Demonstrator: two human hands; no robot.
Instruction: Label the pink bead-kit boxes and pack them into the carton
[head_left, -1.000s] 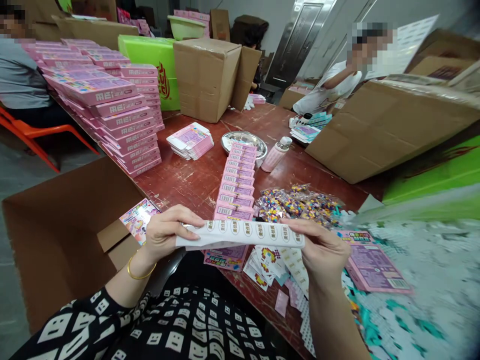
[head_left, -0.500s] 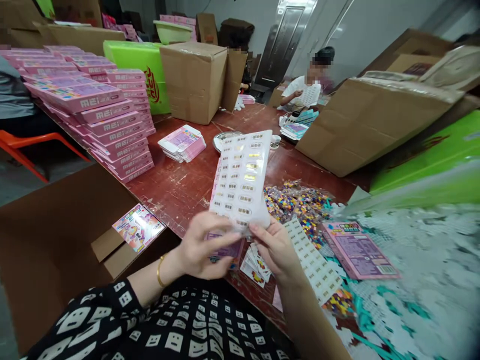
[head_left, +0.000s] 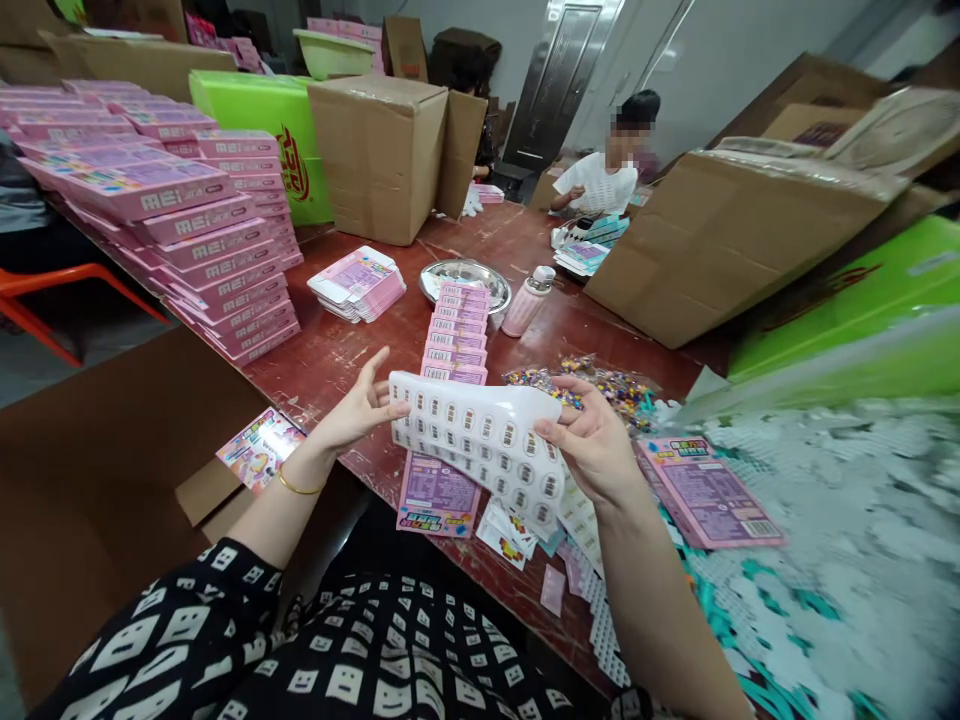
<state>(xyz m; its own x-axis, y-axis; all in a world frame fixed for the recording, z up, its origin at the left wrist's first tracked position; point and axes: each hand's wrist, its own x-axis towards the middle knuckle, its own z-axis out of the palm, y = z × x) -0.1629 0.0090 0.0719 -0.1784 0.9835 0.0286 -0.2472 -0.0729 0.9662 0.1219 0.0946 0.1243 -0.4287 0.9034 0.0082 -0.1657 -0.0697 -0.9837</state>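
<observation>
A white sheet of small oval stickers hangs above the near edge of the red-brown table. My left hand pinches its left end, the other fingers spread. My right hand grips its right edge. Under the sheet lies a flat pink box, and a row of overlapping pink boxes runs away from it. Small printed cards lie by my right wrist.
Tall stacks of pink boxes stand at the left, brown cartons at the back and right. A steel dish, a pink bottle, bags of coloured beads and an open carton are nearby. A person sits far back.
The sticker sheet stood upright in both hands half a second ago; now it is turned sideways and lowered, my hands apart at its two ends.
</observation>
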